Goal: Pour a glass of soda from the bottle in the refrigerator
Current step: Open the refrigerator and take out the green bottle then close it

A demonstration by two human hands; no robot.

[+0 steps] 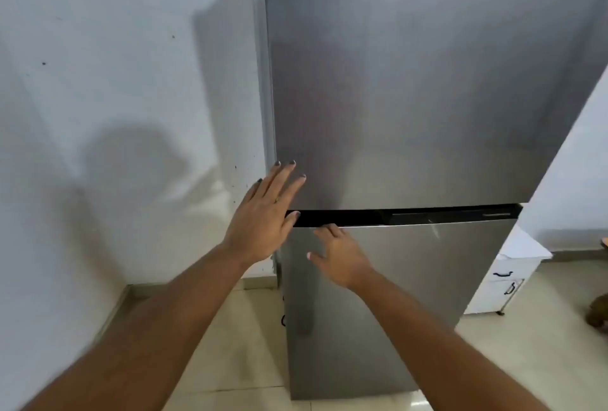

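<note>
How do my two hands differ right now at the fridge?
The left hand is higher, fingers straight and spread over the upper door's lower corner; the right hand sits lower, fingertips curled at the lower door's top edge, by the dark gap. Neither holds anything loose.

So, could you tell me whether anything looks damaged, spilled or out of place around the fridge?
Nothing serious stands out. Both doors of the refrigerator look shut and straight. The wall beside it carries a few small dark specks, densest low down near the left hand. No spill shows on the floor.
</note>
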